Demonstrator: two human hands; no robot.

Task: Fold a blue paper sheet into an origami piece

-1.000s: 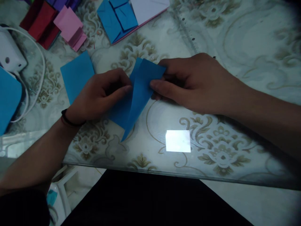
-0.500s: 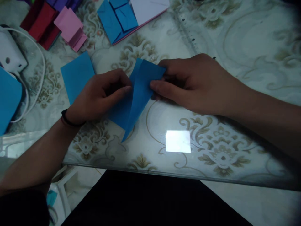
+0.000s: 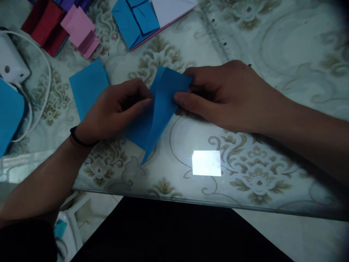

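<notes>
A blue paper with a slanting fold is held between my two hands above the patterned table. My left hand pinches its left part between thumb and fingers and covers some of it. On the right side, the thumb and fingers of my right hand grip the edge near the upper right corner. The paper's pointed lower tip hangs free toward the table's front edge. Another blue sheet lies flat on the table, partly hidden behind my left hand.
Folded red and pink paper pieces lie at the upper left. A blue folded piece rests on white paper at the top. A white device with a looped cable and more blue paper are at far left.
Both hands keep their hold on the blue paper, which looks the same. The view has shifted very slightly.
</notes>
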